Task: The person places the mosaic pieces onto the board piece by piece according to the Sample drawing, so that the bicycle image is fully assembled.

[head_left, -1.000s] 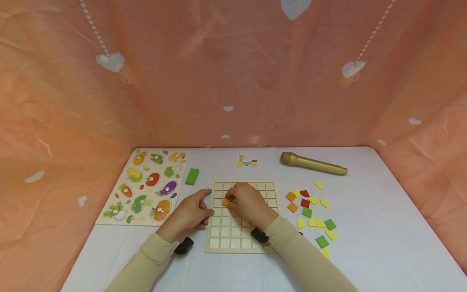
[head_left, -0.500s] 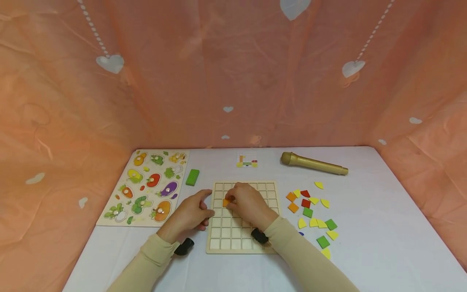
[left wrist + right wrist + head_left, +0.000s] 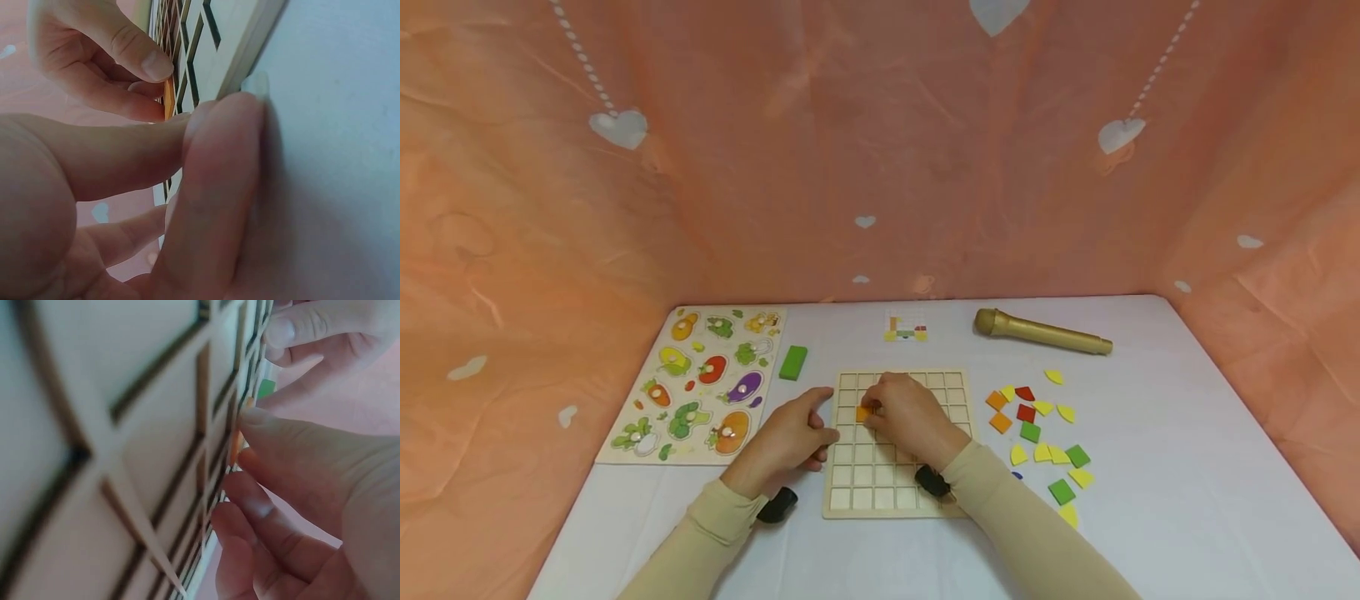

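Observation:
On the pale wooden grid board (image 3: 842, 477), the right hand (image 3: 913, 419) pinches an orange square tile (image 3: 862, 413) between thumb and fingers, in a cell near the left side of the second row down. The left hand (image 3: 786, 437) rests by the board's left edge, its index finger stretched out and its thumb touching the rim. In the left wrist view, fingers of the left hand (image 3: 206, 181) lie against the board's edge, beyond them the orange tile (image 3: 169, 98). The right wrist view shows the right hand's thumb and finger on the tile (image 3: 235, 445).
Left lies a vegetable puzzle board (image 3: 692, 387), with a green block (image 3: 793, 362) beside it. A small pattern card (image 3: 906, 326) and gold microphone (image 3: 1043, 331) lie behind. Several loose tiles, including a green square (image 3: 1062, 492), are scattered to the right.

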{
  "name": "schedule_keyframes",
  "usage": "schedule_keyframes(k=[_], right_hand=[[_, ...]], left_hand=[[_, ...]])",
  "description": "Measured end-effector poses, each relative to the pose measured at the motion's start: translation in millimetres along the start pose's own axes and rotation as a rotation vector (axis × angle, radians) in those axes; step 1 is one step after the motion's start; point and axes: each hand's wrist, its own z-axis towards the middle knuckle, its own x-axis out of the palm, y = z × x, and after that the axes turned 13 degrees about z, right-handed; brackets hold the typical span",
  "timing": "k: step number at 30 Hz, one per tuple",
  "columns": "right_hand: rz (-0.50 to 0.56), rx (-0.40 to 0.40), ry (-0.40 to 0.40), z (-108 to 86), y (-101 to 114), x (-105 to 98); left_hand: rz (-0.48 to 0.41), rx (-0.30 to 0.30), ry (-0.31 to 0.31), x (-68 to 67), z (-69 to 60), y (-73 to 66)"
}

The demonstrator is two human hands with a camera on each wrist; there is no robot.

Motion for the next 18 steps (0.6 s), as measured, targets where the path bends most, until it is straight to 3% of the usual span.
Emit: schedule_keyframes(k=[8, 18], right_hand=[[0.014, 0.077, -0.057, -14.0, -12, -28], [-0.028, 0.222, -0.189, -67.2, -64, -76]], left_hand=[[-0.016, -0.021, 0.003, 1.2, -0.1, -2.0], [-0.005, -0.021, 0.009, 0.6, 1.4, -0.8]])
